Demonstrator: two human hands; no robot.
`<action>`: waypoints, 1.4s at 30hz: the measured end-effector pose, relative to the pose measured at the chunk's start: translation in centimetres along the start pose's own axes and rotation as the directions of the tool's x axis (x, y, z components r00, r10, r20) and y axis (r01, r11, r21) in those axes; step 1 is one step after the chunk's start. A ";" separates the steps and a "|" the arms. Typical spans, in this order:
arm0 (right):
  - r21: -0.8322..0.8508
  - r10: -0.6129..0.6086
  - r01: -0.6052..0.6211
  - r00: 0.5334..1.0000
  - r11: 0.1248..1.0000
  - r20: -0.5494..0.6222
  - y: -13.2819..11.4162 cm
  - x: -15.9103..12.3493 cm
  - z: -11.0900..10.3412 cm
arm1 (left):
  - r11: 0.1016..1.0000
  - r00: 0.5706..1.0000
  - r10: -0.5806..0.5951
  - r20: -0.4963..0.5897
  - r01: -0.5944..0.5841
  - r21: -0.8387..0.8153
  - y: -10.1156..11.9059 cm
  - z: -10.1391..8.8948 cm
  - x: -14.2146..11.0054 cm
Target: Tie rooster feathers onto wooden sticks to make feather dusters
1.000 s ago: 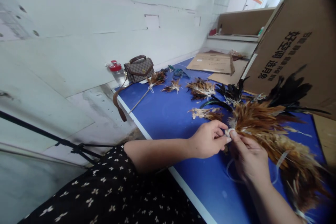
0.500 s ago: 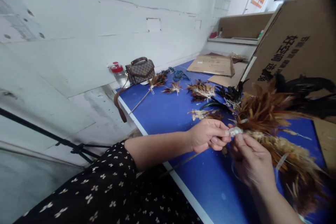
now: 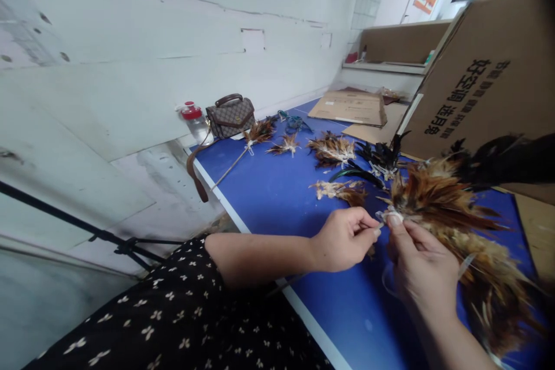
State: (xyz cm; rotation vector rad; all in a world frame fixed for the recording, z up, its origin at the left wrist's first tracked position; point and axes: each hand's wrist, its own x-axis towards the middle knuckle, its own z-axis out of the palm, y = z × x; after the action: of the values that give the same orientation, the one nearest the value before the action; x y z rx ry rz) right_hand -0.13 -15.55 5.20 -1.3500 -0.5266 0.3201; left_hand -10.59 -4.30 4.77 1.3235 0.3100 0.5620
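Note:
My left hand (image 3: 344, 238) and my right hand (image 3: 416, 266) meet over the blue table (image 3: 277, 185). Both pinch the white bound end of a big brown feather bundle (image 3: 437, 196) that fans out to the right, with black feathers (image 3: 507, 159) at its far side. A thin stick runs from the bundle's end down under my left forearm. A clear plastic strip (image 3: 463, 266) loops by my right hand. A longer tan length of bound feathers (image 3: 494, 283) lies to the right of my right hand.
Smaller feather tufts (image 3: 332, 148) lie across the table's middle, one on a thin stick (image 3: 243, 153). A patterned handbag (image 3: 229, 115) and a red-capped bottle (image 3: 195, 121) stand by the wall. A large cardboard box (image 3: 489, 75) and flat cardboard (image 3: 351, 105) sit at the right and back.
The feather bundle has turned in my hands: its brown fan rose and swung, then settled lower to the right. My hands stayed pinched at its white bound end.

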 end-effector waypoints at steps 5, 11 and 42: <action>0.139 0.104 -0.110 0.993 0.984 0.050 -0.5 -0.2 0.1 | 0.998 0.998 -0.041 0.051 0.044 -0.041 1.0 -0.1 0.0; 0.220 0.079 -0.122 0.978 0.968 0.193 -1.0 -0.1 -0.4 | 0.938 0.950 -0.189 0.249 0.250 -0.240 4.1 -0.8 -0.1; 0.213 0.079 -0.103 0.990 0.972 0.121 -1.6 0.0 -0.5 | 0.875 0.839 -0.322 0.439 0.440 -0.199 6.1 -1.1 -0.3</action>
State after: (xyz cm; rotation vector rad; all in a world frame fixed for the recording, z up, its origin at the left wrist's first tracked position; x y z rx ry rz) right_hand 0.04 -16.26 6.70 -1.1484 -0.5072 0.5168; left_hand -12.63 -2.74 10.37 1.0143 0.1441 -0.0131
